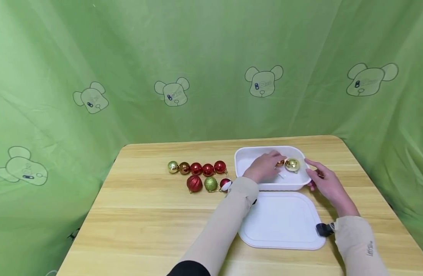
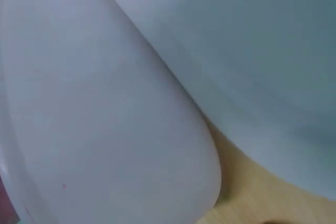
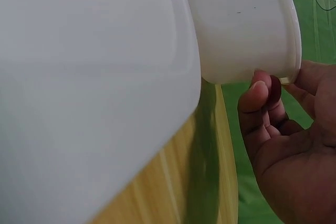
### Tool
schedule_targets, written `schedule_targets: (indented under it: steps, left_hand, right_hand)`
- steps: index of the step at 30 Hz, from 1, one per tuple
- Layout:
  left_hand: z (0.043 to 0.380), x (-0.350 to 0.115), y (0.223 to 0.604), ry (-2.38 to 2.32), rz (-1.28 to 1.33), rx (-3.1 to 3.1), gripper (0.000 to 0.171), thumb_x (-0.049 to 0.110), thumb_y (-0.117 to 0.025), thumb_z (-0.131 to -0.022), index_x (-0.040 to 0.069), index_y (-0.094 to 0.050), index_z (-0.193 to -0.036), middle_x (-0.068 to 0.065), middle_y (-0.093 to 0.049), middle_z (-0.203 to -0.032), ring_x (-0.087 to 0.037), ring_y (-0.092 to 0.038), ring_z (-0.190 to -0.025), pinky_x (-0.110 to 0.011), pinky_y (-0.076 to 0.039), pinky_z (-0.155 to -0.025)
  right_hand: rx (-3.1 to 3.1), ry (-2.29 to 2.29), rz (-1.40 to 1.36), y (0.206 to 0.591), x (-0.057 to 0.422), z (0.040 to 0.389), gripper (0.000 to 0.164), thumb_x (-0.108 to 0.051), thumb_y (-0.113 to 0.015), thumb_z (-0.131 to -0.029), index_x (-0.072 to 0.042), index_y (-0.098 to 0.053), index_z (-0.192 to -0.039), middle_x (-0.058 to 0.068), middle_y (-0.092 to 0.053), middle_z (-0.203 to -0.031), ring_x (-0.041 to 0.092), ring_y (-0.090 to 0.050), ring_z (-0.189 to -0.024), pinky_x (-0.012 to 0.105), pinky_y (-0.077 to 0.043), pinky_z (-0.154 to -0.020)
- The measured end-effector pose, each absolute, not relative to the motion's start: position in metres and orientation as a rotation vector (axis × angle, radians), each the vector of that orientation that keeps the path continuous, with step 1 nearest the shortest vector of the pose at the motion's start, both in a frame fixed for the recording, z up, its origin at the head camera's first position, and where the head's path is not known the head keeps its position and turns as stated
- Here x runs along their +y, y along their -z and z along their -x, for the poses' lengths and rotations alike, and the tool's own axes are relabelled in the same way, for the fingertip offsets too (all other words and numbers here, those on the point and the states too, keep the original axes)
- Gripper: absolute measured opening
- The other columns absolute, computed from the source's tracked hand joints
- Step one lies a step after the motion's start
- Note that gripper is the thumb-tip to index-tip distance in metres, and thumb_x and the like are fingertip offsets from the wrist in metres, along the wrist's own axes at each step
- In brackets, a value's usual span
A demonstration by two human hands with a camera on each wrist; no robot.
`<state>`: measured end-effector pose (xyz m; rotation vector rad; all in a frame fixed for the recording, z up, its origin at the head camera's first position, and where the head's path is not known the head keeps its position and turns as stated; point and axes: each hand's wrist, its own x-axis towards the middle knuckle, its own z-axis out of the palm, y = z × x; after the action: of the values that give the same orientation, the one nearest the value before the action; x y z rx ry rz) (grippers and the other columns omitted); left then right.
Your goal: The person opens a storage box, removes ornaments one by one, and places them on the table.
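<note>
My left hand point(image 1: 264, 166) reaches into a white plastic box point(image 1: 246, 157), its fingers on a copper-coloured bauble point(image 1: 279, 163) that they partly hide. Right beside that bauble, a shiny gold bauble point(image 1: 292, 165) lies in the box. At the box's right end, my right hand point(image 1: 327, 184) grips the rim and corner. Its curled fingers point(image 3: 254, 98) show against the outside of the box wall in the right wrist view. The left wrist view has only the box side point(image 2: 273, 51) and a white lid point(image 2: 105, 108); the left fingers are out of sight there.
The white lid point(image 1: 282, 220) lies flat in front of the box, under the forearms. Left of the box, several shiny baubles point(image 1: 196, 168) form a row. Before them are a dark red bauble point(image 1: 194, 184), a green glitter bauble point(image 1: 210, 184) and a red-and-white bauble point(image 1: 225, 184).
</note>
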<state>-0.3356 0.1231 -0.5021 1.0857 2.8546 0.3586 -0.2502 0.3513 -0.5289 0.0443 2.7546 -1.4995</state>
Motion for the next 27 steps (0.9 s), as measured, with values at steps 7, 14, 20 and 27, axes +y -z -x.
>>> schedule_targets:
  steps: [7, 14, 20, 27]
  left_hand:
    - [0.337, 0.115, 0.503, -0.521, -1.094, 2.867, 0.027, 0.020, -0.058, -0.107, 0.023, -0.068, -0.132, 0.004, -0.055, -0.127, -0.011, -0.058, -0.098, -0.021, -0.049, -0.093]
    - [0.337, 0.108, 0.506, -0.466, -1.075, 2.849, 0.023, 0.023, -0.066, -0.103, 0.023, -0.068, -0.126, 0.005, -0.060, -0.112, -0.010, -0.059, -0.094, -0.019, -0.049, -0.090]
    - [0.335, 0.102, 0.503, -0.510, -1.073, 2.811, 0.027, 0.023, -0.067, -0.102, 0.023, -0.067, -0.130, 0.005, -0.062, -0.111, -0.009, -0.058, -0.097, -0.017, -0.048, -0.092]
    - [0.337, 0.095, 0.498, -0.653, -1.107, 2.758, 0.034, 0.025, -0.068, -0.102, 0.024, -0.064, -0.135, 0.006, -0.062, -0.121, -0.007, -0.060, -0.110, -0.017, -0.046, -0.102]
  right_hand:
    - [2.757, 1.494, -0.049, 0.529, 0.351, 0.251, 0.058, -0.037, -0.045, -0.111, -0.014, -0.031, -0.163, 0.016, -0.058, -0.093, 0.015, -0.060, -0.069, 0.028, -0.055, -0.059]
    - [2.751, 1.506, -0.044, 0.530, 0.351, 0.251, 0.058, -0.036, -0.045, -0.111, -0.014, -0.031, -0.163, 0.015, -0.058, -0.093, 0.015, -0.060, -0.069, 0.028, -0.055, -0.060]
    - [2.745, 1.507, -0.044, 0.530, 0.351, 0.250, 0.058, -0.037, -0.046, -0.111, -0.014, -0.031, -0.162, 0.015, -0.058, -0.092, 0.016, -0.061, -0.069, 0.028, -0.056, -0.060]
    - [2.750, 1.471, -0.072, 0.529, 0.352, 0.250, 0.059, -0.041, -0.044, -0.111, -0.017, -0.030, -0.163, 0.016, -0.058, -0.095, 0.016, -0.061, -0.072, 0.029, -0.056, -0.062]
